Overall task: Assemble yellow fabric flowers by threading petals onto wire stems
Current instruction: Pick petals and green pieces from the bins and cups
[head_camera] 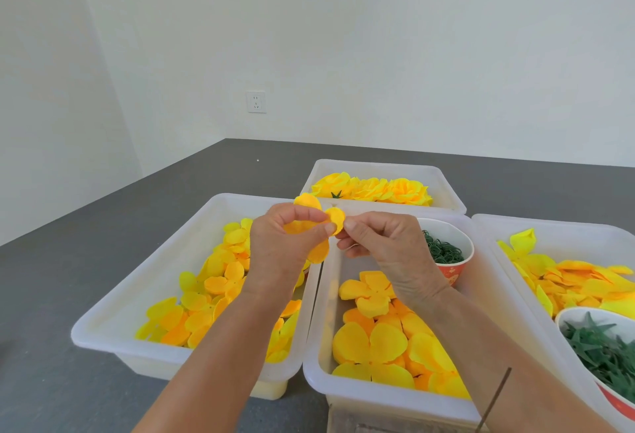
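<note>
Both hands hover above the bins. The left hand (287,240) pinches a yellow petal piece (318,226); the right hand (385,243) pinches its right lobe. The lobes are rounded and splayed.

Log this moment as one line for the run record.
step: handling petal | left hand: pinching yellow petal piece | right hand: fingers at its edge | held above white bins | finished flowers in far bin

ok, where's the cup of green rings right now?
Head view, right of centre: the cup of green rings sits in the far right corner of the middle bin, just behind the right hand.
</note>
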Demonstrator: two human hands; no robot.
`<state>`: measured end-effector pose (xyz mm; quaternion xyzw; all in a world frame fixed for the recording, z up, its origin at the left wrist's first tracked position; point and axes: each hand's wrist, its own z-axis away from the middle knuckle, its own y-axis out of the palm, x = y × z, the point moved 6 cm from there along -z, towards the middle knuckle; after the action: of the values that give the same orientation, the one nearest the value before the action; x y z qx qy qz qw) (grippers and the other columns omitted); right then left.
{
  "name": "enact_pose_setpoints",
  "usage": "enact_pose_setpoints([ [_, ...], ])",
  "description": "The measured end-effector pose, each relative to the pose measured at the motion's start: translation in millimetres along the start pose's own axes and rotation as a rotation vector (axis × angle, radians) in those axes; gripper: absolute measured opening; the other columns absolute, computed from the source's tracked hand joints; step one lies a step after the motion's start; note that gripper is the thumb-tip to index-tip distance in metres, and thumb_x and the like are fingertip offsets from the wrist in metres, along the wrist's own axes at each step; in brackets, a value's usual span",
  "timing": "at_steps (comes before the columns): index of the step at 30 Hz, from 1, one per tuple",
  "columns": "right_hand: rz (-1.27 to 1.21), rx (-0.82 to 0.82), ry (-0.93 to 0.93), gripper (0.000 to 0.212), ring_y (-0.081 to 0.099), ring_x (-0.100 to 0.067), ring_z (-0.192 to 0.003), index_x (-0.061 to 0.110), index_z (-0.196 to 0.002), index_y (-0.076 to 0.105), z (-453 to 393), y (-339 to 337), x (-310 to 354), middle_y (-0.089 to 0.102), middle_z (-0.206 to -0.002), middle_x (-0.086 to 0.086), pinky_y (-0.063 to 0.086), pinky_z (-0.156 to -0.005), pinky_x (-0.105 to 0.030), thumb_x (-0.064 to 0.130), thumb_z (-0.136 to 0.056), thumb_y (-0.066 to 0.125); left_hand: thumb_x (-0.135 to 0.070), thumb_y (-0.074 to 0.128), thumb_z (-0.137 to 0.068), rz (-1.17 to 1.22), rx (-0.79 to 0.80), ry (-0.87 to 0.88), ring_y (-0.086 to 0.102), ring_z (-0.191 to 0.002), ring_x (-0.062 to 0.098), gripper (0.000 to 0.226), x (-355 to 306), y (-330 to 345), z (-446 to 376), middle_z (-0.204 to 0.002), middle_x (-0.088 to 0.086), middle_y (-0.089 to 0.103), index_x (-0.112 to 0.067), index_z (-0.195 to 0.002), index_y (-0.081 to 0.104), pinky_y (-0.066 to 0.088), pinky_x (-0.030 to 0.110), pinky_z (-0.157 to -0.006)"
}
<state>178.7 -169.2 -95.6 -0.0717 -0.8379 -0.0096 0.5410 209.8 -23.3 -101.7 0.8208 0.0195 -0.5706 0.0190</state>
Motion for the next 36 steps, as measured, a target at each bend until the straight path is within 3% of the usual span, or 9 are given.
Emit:
enact_pose_setpoints([
  [4, 0.015, -0.004, -0.020, 0.011, 0.062, -0.007, -0.059, 0.003, -0.084, 0.071, -0.6, -1.8, 0.1, 0.066, -0.067, -0.008, 0.054, -0.058, -0.020, 0.003, -0.087, 0.060, -0.029, 0.082, -0.065, -0.119, -0.006, 0.166, 0.057, -0.090, 0.002, 0.012, -9.2, 1.1, 1.3, -0.094, -0.012, 0.058, -0.032, -0.069, 0.071, 0.049, 0.026, -0.076],
  [8, 0.055, 0.012, -0.067, 0.008, 0.061, -0.007, -0.062, 0.008, -0.087, 0.072, 0.6, 0.4, 2.8, 0.067, -0.071, -0.012, 0.054, -0.056, -0.021, 0.009, -0.081, 0.067, -0.051, 0.075, -0.051, -0.064, 0.018, 0.062, 0.058, -0.087, 0.010, 0.032, -3.2, 2.7, 0.8, -0.091, -0.003, 0.065, -0.024, -0.067, 0.069, 0.045, 0.024, -0.070],
  [10, 0.029, 0.018, -0.067, 0.013, 0.063, -0.010, -0.067, 0.003, -0.091, 0.072, 0.1, 0.6, 2.6, 0.069, -0.080, -0.015, 0.055, -0.059, -0.023, 0.003, -0.079, 0.068, -0.050, 0.076, -0.049, 0.025, 0.052, -0.050, 0.056, -0.081, 0.014, 0.038, 3.4, 3.8, 0.8, -0.082, 0.001, 0.066, -0.017, -0.068, 0.069, 0.042, 0.023, -0.066],
  [13, -0.004, 0.039, -0.060, 0.017, 0.065, -0.015, -0.073, -0.002, -0.094, 0.070, 0.3, 1.9, 2.9, 0.069, -0.089, -0.012, 0.057, -0.065, -0.028, -0.002, -0.077, 0.068, -0.048, 0.076, -0.050, 0.120, 0.116, -0.143, 0.050, -0.076, 0.020, 0.046, 6.9, 6.7, 1.4, -0.065, -0.001, 0.061, -0.009, -0.073, 0.070, 0.041, 0.035, -0.073],
  [19, -0.089, 0.029, -0.020, 0.017, 0.066, -0.016, -0.077, 0.000, -0.094, 0.070, -0.3, 0.9, 0.3, 0.071, -0.090, -0.010, 0.058, -0.071, -0.032, -0.003, -0.077, 0.068, -0.044, 0.075, -0.052, 0.167, 0.142, -0.167, 0.053, -0.078, 0.021, 0.052, 6.1, 8.4, 2.3, -0.072, 0.004, 0.065, -0.003, -0.083, 0.070, 0.043, 0.039, -0.079],
  [27, -0.115, 0.025, 0.013, 0.016, 0.067, -0.015, -0.076, 0.005, -0.091, 0.071, -0.8, -0.3, -4.9, 0.072, -0.087, -0.001, 0.059, -0.073, -0.032, -0.001, -0.077, 0.068, -0.037, 0.073, -0.055, 0.202, 0.192, -0.217, 0.055, -0.060, 0.015, 0.047, 9.8, 9.3, 2.1, -0.076, 0.012, 0.066, -0.001, -0.085, 0.070, 0.044, 0.025, -0.057],
  [32, -0.097, 0.025, 0.026, 0.016, 0.067, -0.011, -0.073, 0.003, -0.093, 0.070, -1.5, -0.7, -6.6, 0.071, -0.088, -0.001, 0.059, -0.073, -0.030, -0.002, -0.077, 0.068, -0.032, 0.073, -0.060, 0.160, 0.171, -0.185, 0.056, -0.086, 0.023, 0.032, 10.6, 7.0, 1.9, -0.093, 0.016, 0.065, -0.005, -0.078, 0.069, 0.043, 0.039, -0.081],
  [36, -0.096, 0.003, 0.038, 0.015, 0.068, -0.014, -0.071, 0.001, -0.088, 0.069, -2.2, -1.5, -7.0, 0.071, -0.083, -0.006, 0.059, -0.069, -0.030, 0.005, -0.073, 0.072, -0.014, 0.068, -0.079, 0.115, 0.201, -0.155, 0.051, -0.087, 0.023, 0.011, 12.3, 9.2, -0.3, -0.097, 0.010, 0.058, -0.005, -0.073, 0.065, 0.039, 0.034, -0.077],
])
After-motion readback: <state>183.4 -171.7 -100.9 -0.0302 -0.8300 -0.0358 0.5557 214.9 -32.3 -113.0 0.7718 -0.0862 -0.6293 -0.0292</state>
